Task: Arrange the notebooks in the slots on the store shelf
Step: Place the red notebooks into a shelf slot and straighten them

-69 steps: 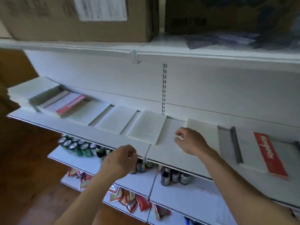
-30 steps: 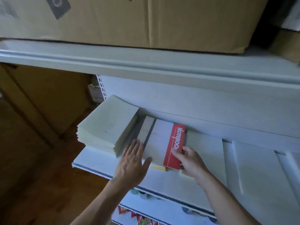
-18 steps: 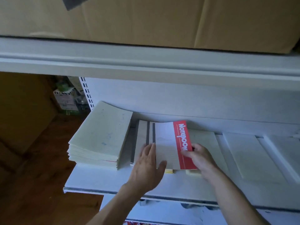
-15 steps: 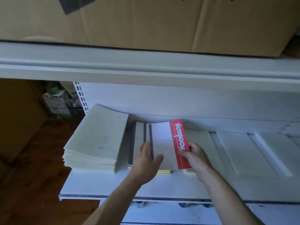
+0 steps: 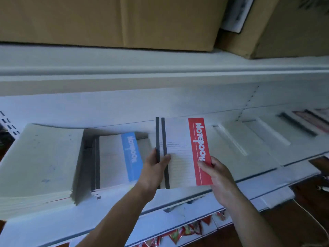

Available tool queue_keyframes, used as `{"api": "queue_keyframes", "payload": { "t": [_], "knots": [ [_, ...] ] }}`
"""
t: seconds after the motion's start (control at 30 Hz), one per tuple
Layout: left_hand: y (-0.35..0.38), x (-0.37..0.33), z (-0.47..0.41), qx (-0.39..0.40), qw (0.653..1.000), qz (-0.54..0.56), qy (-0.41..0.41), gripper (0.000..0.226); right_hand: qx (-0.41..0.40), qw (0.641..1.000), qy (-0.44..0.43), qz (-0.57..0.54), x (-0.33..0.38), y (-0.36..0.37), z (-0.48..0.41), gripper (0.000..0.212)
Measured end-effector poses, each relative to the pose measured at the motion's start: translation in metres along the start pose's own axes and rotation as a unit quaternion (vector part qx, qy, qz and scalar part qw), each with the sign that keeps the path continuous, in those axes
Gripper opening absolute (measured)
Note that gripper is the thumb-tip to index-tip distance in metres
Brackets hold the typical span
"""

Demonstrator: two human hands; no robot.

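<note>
A white notebook with a red band (image 5: 179, 150) is lifted above the white shelf (image 5: 267, 191), held by both hands. My left hand (image 5: 154, 168) grips its dark spine edge; my right hand (image 5: 215, 172) pinches the red band's lower corner. Left of it lies a small pile topped by a notebook with a blue band (image 5: 121, 157). Farther left sits a thick stack of pale green notebooks (image 5: 39, 161). Single pale notebooks (image 5: 231, 148) lie flat in a row to the right.
Large cardboard boxes (image 5: 106, 20) sit on the upper shelf, which overhangs the notebooks. Lower shelves hold red snack packets (image 5: 178, 234). A dark wooden floor shows at the right and bottom left. More notebooks with dark spines (image 5: 302, 122) lie at the far right.
Both hands have lifted the red-band notebook off its pile and carried it to the right. The blue-band notebook beneath is now exposed. The view shifted right.
</note>
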State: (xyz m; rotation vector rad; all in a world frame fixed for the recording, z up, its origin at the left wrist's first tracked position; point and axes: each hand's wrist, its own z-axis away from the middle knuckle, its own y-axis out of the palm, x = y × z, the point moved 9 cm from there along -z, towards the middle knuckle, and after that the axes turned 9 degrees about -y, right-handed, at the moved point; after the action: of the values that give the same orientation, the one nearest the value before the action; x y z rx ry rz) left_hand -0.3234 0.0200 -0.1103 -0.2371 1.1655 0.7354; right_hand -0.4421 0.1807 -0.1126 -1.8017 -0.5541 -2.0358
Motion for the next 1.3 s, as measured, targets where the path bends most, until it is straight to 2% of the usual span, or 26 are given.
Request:
{"api": "queue_keyframes", "payload": {
  "t": [0.13, 0.33, 0.43, 0.53, 0.73, 0.8, 1.0, 1.3],
  "knots": [
    [0.079, 0.009, -0.002, 0.042, 0.999, 0.002, 0.021, 0.015, -0.036, 0.999, 0.000, -0.007, 0.000, -0.076, 0.012, 0.024],
    [0.242, 0.047, -0.002, 0.133, 0.991, -0.013, -0.012, 0.021, -0.126, 0.992, -0.009, -0.008, 0.002, -0.229, 0.033, 0.026],
    [0.345, 0.071, 0.003, 0.201, 0.978, -0.052, -0.027, 0.025, -0.171, 0.985, -0.017, -0.004, 0.007, -0.318, 0.044, 0.024],
    [0.433, 0.088, 0.006, 0.241, 0.965, -0.100, -0.004, 0.033, -0.200, 0.979, -0.023, -0.019, 0.013, -0.400, 0.053, 0.020],
    [0.551, 0.099, 0.003, 0.315, 0.934, -0.170, 0.013, 0.039, -0.225, 0.973, -0.045, -0.017, 0.027, -0.511, 0.049, 0.026],
    [0.582, 0.098, -0.009, 0.323, 0.928, -0.184, 0.040, 0.026, -0.242, 0.969, -0.055, -0.010, 0.028, -0.536, 0.037, 0.025],
    [0.658, 0.105, -0.069, 0.277, 0.941, -0.193, 0.037, 0.028, -0.264, 0.963, -0.045, 0.020, 0.026, -0.608, -0.018, 0.022],
    [0.809, 0.081, -0.193, 0.267, 0.953, -0.139, 0.040, 0.024, -0.251, 0.966, -0.040, 0.053, 0.064, -0.737, -0.173, 0.025]
  ]
}}
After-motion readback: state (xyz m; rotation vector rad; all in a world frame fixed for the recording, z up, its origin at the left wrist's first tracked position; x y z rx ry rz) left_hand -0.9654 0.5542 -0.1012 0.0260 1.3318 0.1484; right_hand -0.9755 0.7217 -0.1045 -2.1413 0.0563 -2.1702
